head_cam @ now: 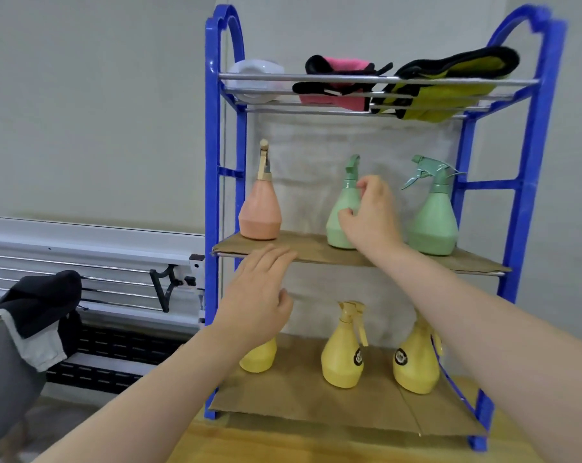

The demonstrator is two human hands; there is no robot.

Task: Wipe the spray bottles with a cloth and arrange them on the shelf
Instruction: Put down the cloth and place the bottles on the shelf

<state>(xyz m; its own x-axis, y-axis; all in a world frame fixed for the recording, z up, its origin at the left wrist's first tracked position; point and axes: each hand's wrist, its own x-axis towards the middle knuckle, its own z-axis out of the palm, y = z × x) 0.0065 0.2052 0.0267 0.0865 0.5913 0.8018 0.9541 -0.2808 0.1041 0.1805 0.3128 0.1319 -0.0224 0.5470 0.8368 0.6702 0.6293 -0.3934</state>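
A white container (pixel 254 80) lies on the top rails at 12 o'clock, a little to the left. At 9 o'clock a white rack (pixel 92 262) with metal bars leans along the grey wall (pixel 92 105). A dark garment (pixel 39 305) with a light lining hangs over a grey chair (pixel 5 369) at 8 o'clock. A wooden table (pixel 282 446) is at 6 o'clock.

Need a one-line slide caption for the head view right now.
Right hand reaches the middle green spray bottle on the blue shelf; left hand hovers open below.
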